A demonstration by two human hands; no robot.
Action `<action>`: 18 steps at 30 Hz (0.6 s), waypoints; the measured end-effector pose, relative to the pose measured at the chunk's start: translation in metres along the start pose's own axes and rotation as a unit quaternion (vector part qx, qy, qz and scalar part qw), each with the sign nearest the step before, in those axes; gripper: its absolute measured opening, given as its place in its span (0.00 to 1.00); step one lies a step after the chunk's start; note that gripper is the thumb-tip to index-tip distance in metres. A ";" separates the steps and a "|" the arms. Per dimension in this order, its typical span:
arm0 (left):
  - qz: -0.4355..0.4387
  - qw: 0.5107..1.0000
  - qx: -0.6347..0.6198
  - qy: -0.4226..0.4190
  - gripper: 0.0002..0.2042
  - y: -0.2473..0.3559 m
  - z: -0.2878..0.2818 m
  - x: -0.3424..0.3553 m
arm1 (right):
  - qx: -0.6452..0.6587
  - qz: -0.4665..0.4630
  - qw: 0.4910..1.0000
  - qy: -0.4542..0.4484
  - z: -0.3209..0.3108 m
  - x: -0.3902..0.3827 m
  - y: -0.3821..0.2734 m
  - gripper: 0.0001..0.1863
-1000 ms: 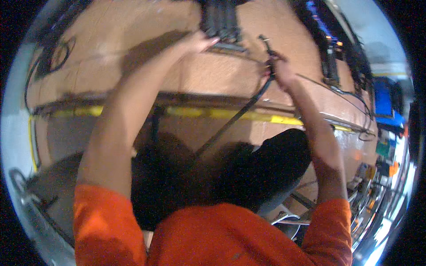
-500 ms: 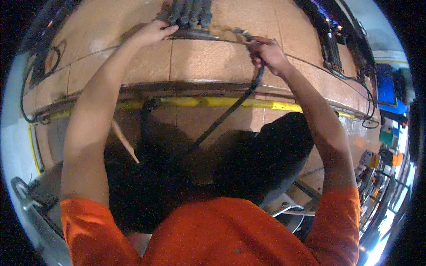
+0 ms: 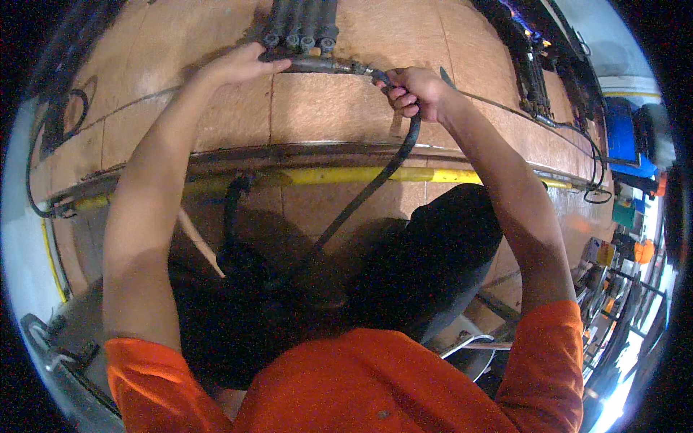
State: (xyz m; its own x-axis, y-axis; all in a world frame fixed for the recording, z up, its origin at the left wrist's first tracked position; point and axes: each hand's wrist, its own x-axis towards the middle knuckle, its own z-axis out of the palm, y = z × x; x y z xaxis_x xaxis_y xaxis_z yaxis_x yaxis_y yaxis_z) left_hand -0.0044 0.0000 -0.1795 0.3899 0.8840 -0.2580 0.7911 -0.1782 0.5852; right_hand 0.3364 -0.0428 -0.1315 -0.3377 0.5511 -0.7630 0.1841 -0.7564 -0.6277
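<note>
A dark metal gas pipe (image 3: 317, 65) lies crosswise just in front of several black burner tubes (image 3: 303, 25) with round ends. My left hand (image 3: 238, 66) is closed on the pipe's left end, its thumb along the front; the other fingers are partly hidden. At the pipe's right end is a metal fitting (image 3: 361, 69), joined to a black rubber hose (image 3: 372, 184). My right hand (image 3: 413, 94) wraps its fingers round the hose close to that fitting. From there the hose bends down toward my knees. A small dark pointed shape (image 3: 447, 77) shows behind my right hand; its kind is unclear.
A yellow pipe (image 3: 317, 175) runs along the tiled ledge (image 3: 238, 119), with a dark valve (image 3: 242, 180) on it. Another burner (image 3: 534, 86) with flames stands at the right, its hose hanging down. A blue container (image 3: 621, 137) stands beyond.
My right hand has moved left with the hose end. The metal pipe has come slightly nearer and shows more clearly in front of the burner tubes. My left hand stays at its left end.
</note>
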 end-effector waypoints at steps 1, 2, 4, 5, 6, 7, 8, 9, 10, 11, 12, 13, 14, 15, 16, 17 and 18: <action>0.005 0.999 -0.051 0.016 0.42 -0.002 0.007 0.007 | -0.010 0.000 1.000 0.013 0.002 0.000 0.000 0.13; 0.006 0.994 -0.099 0.038 0.42 -0.013 0.013 0.016 | -0.024 -0.004 1.000 0.020 0.009 0.000 -0.003 0.13; 0.000 0.985 -0.167 0.044 0.43 -0.009 0.019 0.021 | -0.037 0.001 0.999 0.031 0.011 0.001 -0.004 0.13; -0.001 0.981 -0.190 0.028 0.43 0.012 0.021 0.021 | -0.037 0.007 0.999 0.040 0.004 -0.002 -0.001 0.13; -0.012 0.978 -0.209 0.019 0.44 0.016 0.019 0.017 | -0.041 0.011 0.998 0.037 0.005 -0.001 -0.002 0.14; -0.015 0.981 -0.188 0.038 0.45 0.012 0.021 0.019 | -0.051 0.014 0.998 0.044 0.007 -0.001 -0.004 0.13; -0.020 0.984 -0.167 0.059 0.46 0.000 0.027 0.024 | -0.064 0.018 0.997 0.049 0.012 -0.001 -0.007 0.12; -0.026 0.986 -0.145 0.081 0.46 -0.013 0.031 0.028 | -0.078 0.020 0.995 0.053 0.016 0.000 -0.009 0.11; -0.027 0.986 -0.129 0.105 0.46 -0.026 0.034 0.032 | -0.077 0.012 0.996 0.040 0.019 0.004 -0.010 0.12; -0.021 0.985 -0.116 0.128 0.46 -0.028 0.037 0.037 | -0.077 0.004 0.996 0.035 0.019 0.007 -0.010 0.12; -0.019 0.983 -0.105 0.147 0.46 -0.031 0.039 0.040 | -0.078 -0.003 0.997 0.030 0.018 0.009 -0.010 0.12; -0.019 0.982 -0.094 0.163 0.45 -0.035 0.044 0.040 | -0.076 0.013 0.997 0.022 0.017 0.010 -0.011 0.12; -0.015 0.981 -0.088 0.172 0.45 -0.024 0.048 0.039 | -0.071 0.030 0.997 0.023 0.012 0.009 -0.011 0.12; -0.011 0.978 -0.096 0.183 0.44 -0.019 0.046 0.037 | -0.067 0.045 0.997 0.017 0.011 0.009 -0.012 0.12; -0.005 0.975 -0.104 0.196 0.44 -0.013 0.043 0.036 | -0.055 0.037 0.998 -0.004 0.008 0.007 -0.013 0.12; 0.002 0.970 -0.128 0.206 0.43 -0.009 0.040 0.034 | -0.041 0.031 0.998 -0.029 0.006 0.005 -0.013 0.12; 0.014 0.963 -0.150 0.223 0.43 -0.004 0.037 0.031 | -0.027 0.025 0.998 -0.054 0.004 0.004 -0.012 0.12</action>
State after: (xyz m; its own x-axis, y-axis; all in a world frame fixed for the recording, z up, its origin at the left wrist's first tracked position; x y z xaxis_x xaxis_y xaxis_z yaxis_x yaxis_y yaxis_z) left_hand 0.0220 0.0124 -0.2190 0.1150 0.9903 0.0778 0.5861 -0.1309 0.7996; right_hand 0.3294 -0.0327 -0.1264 -0.4243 0.4693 -0.7744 0.2524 -0.7600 -0.5989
